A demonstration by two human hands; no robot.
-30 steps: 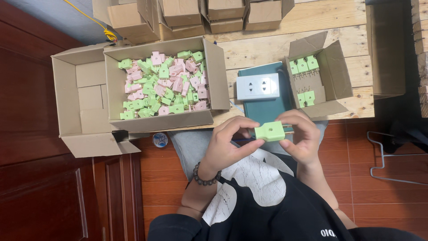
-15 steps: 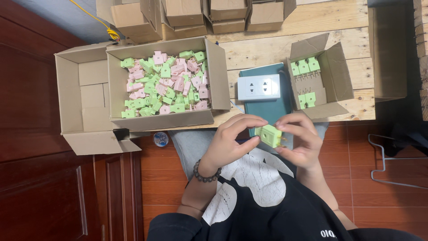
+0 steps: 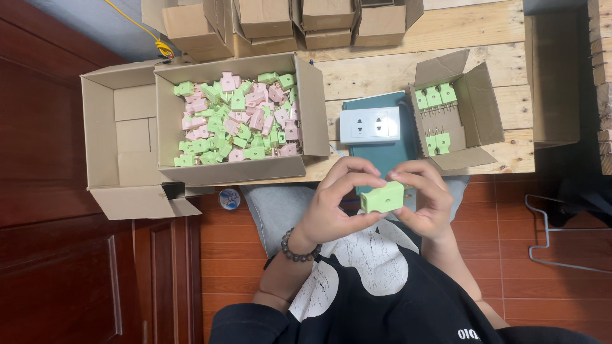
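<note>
**Both hands on one green plug block, over your lap**

Your left hand (image 3: 331, 207) and right hand (image 3: 424, 200) meet just below the near edge of the worktop (image 3: 382, 70), and between them you hold a single green plug block (image 3: 382, 197). Your left hand is curled around its left end, thumb underneath and fingers arched over the top. Your right hand pinches the right end, fingertips touching its upper edge. The block sits roughly level, tilted slightly up to the right, above your grey trousers and clear of the worktop.

A dark bead bracelet (image 3: 298, 251) circles your left wrist.

Ahead of your left hand stands a large open cardboard box (image 3: 306, 108), heaped with loose pink and green plug blocks (image 3: 239, 118). It rests partly inside a wider box (image 3: 118, 127) whose bottom holds only folded card.

Straight ahead of your hands, a white socket plate (image 3: 370, 125) lies on a dark teal pad (image 3: 382, 156). Just to its right, a small open box (image 3: 475, 108) holds green blocks (image 3: 433, 97) set in tidy rows, prongs showing. Further closed cartons (image 3: 280, 19) line the far edge.
</note>
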